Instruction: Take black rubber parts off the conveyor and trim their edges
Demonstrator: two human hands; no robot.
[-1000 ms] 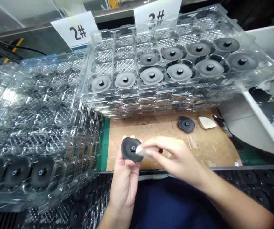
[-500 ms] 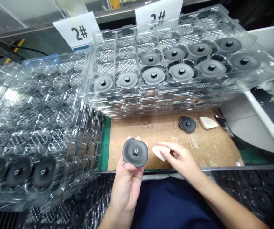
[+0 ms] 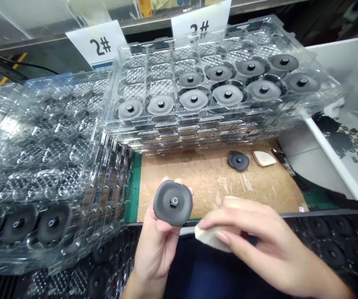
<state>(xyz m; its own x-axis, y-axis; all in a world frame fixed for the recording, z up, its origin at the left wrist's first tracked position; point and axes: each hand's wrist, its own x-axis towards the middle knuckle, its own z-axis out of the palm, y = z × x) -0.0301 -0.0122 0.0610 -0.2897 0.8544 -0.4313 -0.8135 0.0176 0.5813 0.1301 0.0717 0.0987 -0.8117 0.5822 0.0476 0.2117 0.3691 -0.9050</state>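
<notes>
My left hand (image 3: 158, 245) holds a dark grey rounded disc (image 3: 172, 203) with a small metal stud in its middle, face towards me, fingers closed behind it. My right hand (image 3: 253, 243) is closed on a small whitish wedge-shaped pad (image 3: 208, 238), just below and to the right of the disc, a little apart from it. A second dark disc (image 3: 238, 160) and another whitish pad (image 3: 262, 158) lie further back on the cardboard sheet (image 3: 210, 178).
A stack of clear plastic trays (image 3: 216, 120) stands behind the cardboard, its top tray holding several grey discs. More clear trays (image 3: 41, 166) sit at the left with dark discs in the near row. A white bin (image 3: 334, 137) is at the right. Paper signs (image 3: 99, 43) stand behind.
My right hand has lifted the whitish pad off the cardboard and drawn it towards me, below the disc. The left hand has kept hold of the disc, lowering it slightly.
</notes>
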